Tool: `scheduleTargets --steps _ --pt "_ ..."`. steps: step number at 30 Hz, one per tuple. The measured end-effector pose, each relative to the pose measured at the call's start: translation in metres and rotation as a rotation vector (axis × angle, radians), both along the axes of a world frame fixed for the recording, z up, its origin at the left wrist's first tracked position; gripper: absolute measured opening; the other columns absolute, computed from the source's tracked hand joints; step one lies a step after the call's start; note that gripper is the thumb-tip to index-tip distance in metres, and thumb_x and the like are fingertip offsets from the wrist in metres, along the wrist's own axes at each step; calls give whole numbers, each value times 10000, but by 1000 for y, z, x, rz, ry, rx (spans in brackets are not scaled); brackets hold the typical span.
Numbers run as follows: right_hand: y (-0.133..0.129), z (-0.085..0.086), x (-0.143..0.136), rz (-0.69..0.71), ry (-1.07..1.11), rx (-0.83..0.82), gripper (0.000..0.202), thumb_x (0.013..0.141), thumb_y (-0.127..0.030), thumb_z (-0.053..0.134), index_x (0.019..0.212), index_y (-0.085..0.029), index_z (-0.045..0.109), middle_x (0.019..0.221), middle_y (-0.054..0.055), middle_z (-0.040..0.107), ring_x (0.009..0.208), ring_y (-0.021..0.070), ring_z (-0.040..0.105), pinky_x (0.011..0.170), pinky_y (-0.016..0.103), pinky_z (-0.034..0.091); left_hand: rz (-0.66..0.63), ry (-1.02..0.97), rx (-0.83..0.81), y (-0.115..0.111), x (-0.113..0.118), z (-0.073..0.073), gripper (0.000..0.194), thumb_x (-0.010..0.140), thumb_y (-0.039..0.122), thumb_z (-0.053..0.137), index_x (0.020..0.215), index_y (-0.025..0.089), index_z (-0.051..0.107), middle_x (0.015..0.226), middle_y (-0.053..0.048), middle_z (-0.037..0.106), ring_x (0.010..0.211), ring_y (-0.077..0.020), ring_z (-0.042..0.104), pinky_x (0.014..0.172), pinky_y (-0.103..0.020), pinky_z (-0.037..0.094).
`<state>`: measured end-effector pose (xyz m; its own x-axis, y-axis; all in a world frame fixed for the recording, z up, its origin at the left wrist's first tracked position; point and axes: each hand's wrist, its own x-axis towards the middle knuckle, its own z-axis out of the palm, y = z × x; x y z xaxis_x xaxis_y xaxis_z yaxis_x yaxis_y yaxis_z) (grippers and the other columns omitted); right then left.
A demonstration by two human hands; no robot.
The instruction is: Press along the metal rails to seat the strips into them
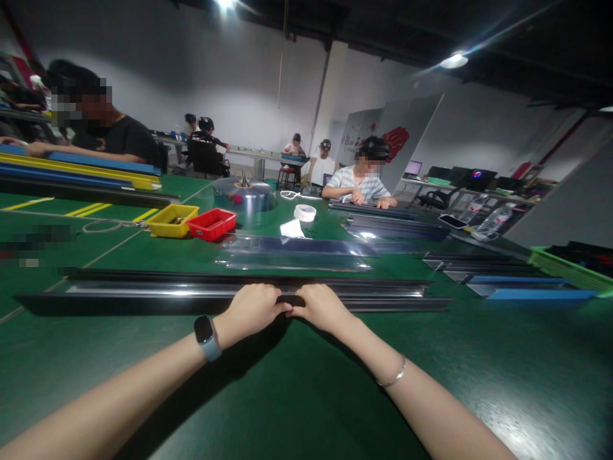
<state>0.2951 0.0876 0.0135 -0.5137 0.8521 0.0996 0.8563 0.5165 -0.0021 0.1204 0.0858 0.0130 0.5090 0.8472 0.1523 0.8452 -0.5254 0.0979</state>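
A long black channel-shaped profile (143, 303) lies crosswise on the green table in front of me, with a shiny clear strip (182, 289) along its inside. My left hand (253, 311) grips its near wall close to the middle, fingers curled over the edge and thumb underneath. Right beside it, my right hand (322, 308) holds the same wall in the same way, the thumbs almost touching. Most fingertips are hidden behind the wall. Just beyond the profile lie clear plastic strips (297, 262).
Past the strips stand a yellow bin (173, 220), a red bin (212, 224), a tape roll (305, 213) and a film coil (243, 193). More profiles (536, 292) and a green basket (575, 271) lie right. Co-workers sit left (129, 137) and across (359, 182).
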Motion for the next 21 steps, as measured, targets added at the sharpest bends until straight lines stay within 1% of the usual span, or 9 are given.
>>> scheduleTargets --steps 5,11,14,18,21 --pt "-1 1 1 -7 4 21 422 754 -566 469 861 -190 628 846 64 641 808 186 590 687 258 393 12 3 -37 1 0 1 405 807 496 368 773 186 627 773 -66 640 706 -197 597 633 -290 420" --pt "1 -3 3 -10 -13 44 463 740 -604 449 788 -183 636 777 66 644 743 194 596 655 263 392 16 -2 -49 1 -1 1 423 805 511 356 794 191 633 792 -72 642 725 -195 597 651 -290 423" --pt "1 -3 2 4 -13 48 481 746 -610 431 794 -179 638 779 72 645 754 196 596 669 265 393 4 -1 -36 1 -1 0 440 810 520 337 790 193 631 787 -73 644 723 -204 598 654 -305 427" --pt "0 1 2 -19 -23 44 480 745 -607 437 817 -174 632 810 72 642 775 198 597 669 262 401 -28 8 -29 3 -2 -1 445 818 517 318 817 206 636 785 -72 647 734 -220 603 651 -324 435" --pt "-2 6 4 -16 -11 28 491 723 -629 447 827 -187 635 826 65 645 789 201 597 670 263 405 -46 37 -41 6 -7 2 422 813 506 341 869 208 635 821 -80 650 773 -226 605 658 -321 440"
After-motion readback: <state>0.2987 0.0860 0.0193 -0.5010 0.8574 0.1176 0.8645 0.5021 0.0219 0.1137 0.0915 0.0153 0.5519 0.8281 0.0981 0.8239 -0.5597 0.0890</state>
